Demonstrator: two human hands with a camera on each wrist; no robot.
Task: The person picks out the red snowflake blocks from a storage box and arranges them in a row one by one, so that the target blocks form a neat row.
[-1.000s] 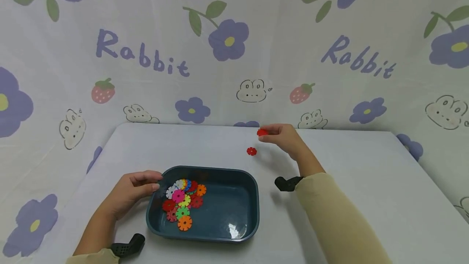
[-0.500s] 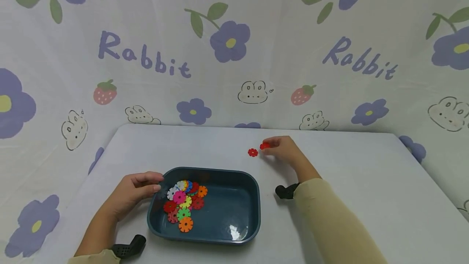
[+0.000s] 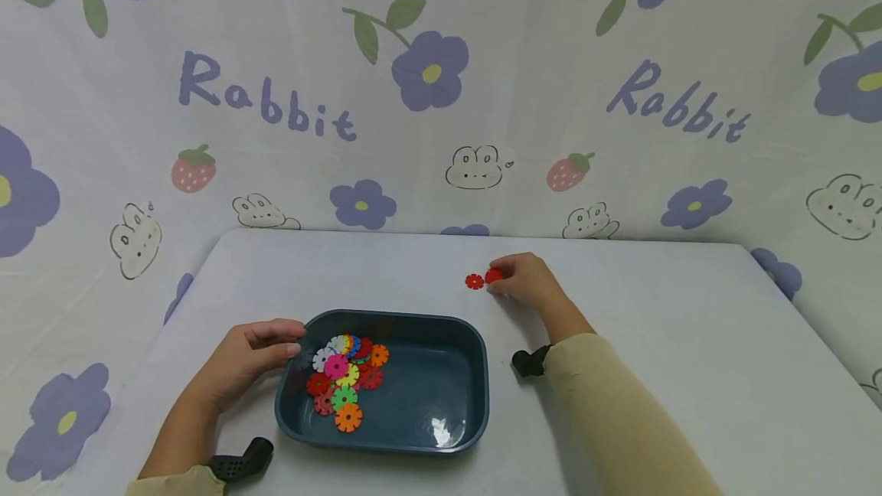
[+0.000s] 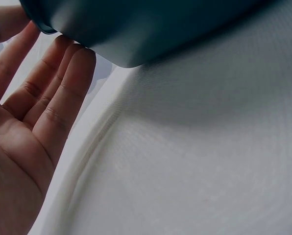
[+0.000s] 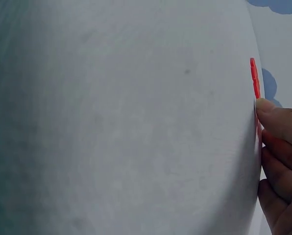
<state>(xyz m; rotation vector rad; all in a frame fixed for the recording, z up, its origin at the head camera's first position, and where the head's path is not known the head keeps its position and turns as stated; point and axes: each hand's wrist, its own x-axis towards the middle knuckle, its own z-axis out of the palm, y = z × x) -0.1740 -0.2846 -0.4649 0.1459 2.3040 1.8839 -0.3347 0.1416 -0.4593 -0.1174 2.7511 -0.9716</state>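
Observation:
In the head view, my right hand (image 3: 527, 279) pinches a red notched plastic disc (image 3: 493, 275) between thumb and fingers, low over the back of the table. A second red notched disc (image 3: 474, 282) lies flat just left of it. The right wrist view shows a thin red edge beyond my thumb (image 5: 266, 105). My left hand (image 3: 255, 354) holds the left rim of a dark blue-green tray (image 3: 434, 381); in the left wrist view, its fingers (image 4: 62, 98) reach up against the tray's outer side.
Several colourful notched discs (image 3: 344, 396) lie heaped in the tray's left half. The white table (image 3: 661, 327) ends at the back against a printed cloth (image 3: 510, 83). A black wrist device (image 3: 243, 461) sits on my left wrist, another (image 3: 529, 362) on the right.
My right hand has come down and toward me with its red disc, then slightly left, now close beside the disc on the table. My left hand stays at the tray's rim.

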